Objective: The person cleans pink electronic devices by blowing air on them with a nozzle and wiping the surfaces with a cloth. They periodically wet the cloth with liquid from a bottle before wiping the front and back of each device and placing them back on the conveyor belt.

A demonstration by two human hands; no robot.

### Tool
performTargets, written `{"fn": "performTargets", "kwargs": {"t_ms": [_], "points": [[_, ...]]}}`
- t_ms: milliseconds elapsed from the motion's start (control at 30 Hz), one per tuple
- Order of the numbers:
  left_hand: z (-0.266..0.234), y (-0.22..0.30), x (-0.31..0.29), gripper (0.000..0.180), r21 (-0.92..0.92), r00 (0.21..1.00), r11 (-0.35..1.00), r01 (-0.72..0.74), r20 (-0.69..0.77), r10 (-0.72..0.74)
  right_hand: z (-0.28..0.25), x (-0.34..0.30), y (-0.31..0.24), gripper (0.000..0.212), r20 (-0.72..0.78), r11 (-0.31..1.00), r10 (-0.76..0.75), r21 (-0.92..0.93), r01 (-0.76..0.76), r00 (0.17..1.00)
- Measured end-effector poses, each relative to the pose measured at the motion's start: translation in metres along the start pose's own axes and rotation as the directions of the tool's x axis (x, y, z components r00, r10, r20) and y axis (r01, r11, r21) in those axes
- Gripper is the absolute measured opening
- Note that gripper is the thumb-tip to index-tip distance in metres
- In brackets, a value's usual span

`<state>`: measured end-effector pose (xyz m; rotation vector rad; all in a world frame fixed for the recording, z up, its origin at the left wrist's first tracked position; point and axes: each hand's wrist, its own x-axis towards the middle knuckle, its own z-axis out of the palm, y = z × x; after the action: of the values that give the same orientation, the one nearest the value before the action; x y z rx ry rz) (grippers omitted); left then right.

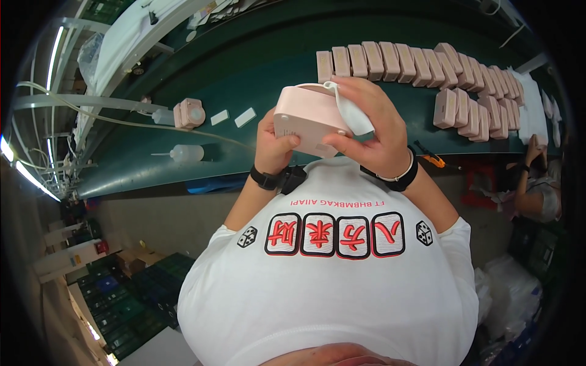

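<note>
Held up before my chest is a pale pink box-shaped device (305, 113) with rounded corners, tilted above the bench edge. My left hand (271, 146) grips its left end, thumb on the near face. On the other side my right hand (378, 128) holds the right end, its thumb against the near lower edge. A white cloth (353, 116) is pinched under the right fingers and lies against the device's right side. The far side of the device is hidden from me.
Rows of similar pink devices (390, 61) stand at the back right. To the left are a squeeze bottle (186, 153), two small white blocks (245, 117) and another pink device (189, 113) beside a second bottle. An orange-handled tool (432, 160) lies right. Another person's hand (535, 149) shows far right.
</note>
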<state>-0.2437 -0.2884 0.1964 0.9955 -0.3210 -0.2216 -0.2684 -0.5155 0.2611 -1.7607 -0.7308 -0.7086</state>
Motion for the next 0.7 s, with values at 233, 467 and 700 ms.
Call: {"fn": "performTargets", "kwargs": {"t_ms": [233,467,700], "points": [[0.003,0.011,-0.004,0.059,0.108,0.962,0.961,0.253,-0.136,-0.238,-0.002,0.019,0.010,0.045,0.314,0.999,0.005,-0.049,0.011,0.949],[0.013,0.023,0.010,0.058,-0.321,0.857,0.876,0.361,-0.256,-0.447,-0.012,-0.028,0.057,0.032,0.099,0.612,0.694,0.441,-0.657,0.713],[-0.023,0.009,0.010,0.064,-0.749,0.832,0.421,0.512,0.313,-0.457,-0.011,-0.036,0.064,0.025,0.008,0.498,0.795,0.563,-0.660,0.607]]}}
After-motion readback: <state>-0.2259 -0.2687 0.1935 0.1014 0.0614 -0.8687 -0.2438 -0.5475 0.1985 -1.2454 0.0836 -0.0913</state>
